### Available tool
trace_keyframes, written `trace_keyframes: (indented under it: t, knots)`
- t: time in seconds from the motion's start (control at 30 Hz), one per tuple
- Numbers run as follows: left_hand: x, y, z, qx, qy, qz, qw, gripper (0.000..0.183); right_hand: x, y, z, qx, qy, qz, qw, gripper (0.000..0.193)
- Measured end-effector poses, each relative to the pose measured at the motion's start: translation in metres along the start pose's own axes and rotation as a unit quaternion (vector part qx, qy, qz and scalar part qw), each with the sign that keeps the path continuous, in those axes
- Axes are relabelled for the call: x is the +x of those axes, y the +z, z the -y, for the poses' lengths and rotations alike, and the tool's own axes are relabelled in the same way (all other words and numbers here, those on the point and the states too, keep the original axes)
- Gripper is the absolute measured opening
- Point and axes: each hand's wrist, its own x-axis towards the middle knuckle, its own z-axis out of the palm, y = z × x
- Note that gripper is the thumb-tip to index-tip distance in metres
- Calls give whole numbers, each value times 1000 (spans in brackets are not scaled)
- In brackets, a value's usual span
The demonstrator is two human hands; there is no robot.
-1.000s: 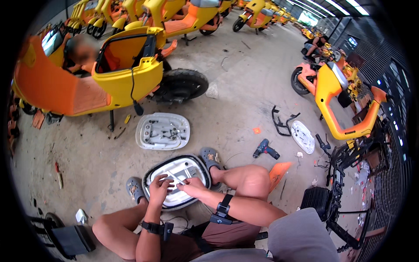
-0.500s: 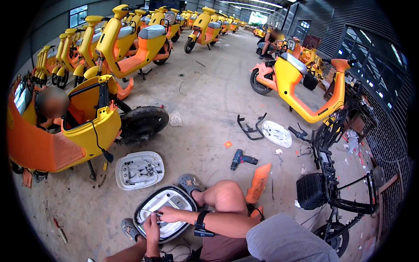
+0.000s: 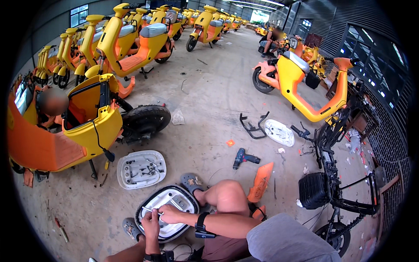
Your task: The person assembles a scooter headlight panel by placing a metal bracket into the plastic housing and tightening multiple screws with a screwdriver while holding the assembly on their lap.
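Observation:
A white shell with a black rim (image 3: 142,201), like the underside of a scooter seat, lies on the floor between my feet. Over it my two hands meet. My left hand (image 3: 151,225) is closed, its fingertips pinching a thin metal rod (image 3: 149,210). Reaching in from the right, my right hand (image 3: 172,215) is closed at the rod's other end, touching the left fingers. The rod's exact kind is too small to tell. A small grey plate (image 3: 178,201) is set inside the shell, beyond my right hand.
Ahead-left is a white tray (image 3: 122,174) of small parts. A cordless drill (image 3: 244,157), an orange panel (image 3: 260,182), a black bracket (image 3: 253,127) and another white tray (image 3: 279,132) lie to the right. A partly dismantled scooter (image 3: 83,144) stands left; a bare frame (image 3: 327,174) stands right.
My hands stay together over the shell, with the rod now showing more plainly between them. The whole view has shifted slightly.

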Motion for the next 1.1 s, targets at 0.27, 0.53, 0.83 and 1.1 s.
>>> trace_keyframes:
  t: [0.27, 0.53, 0.83, 1.1]
  knots:
    - [2, -10, -14, 63, -30, 33, 997, 40, -5, -1, 6, 20, 6, -5, 1000, 28]
    - [-14, -4, -41, 206, 45, 8, 978, 41, -12, 1, 15, 40, 46, 23, 998, 27]
    - [4, 6, -51, 200, 17, 103, 974, 38, -18, 26, -1, 94, 35, -157, 982, 30]
    - [1, 11, -54, 185, 14, 143, 972, 40, -21, 23, -11, 52, 75, -110, 990, 35]
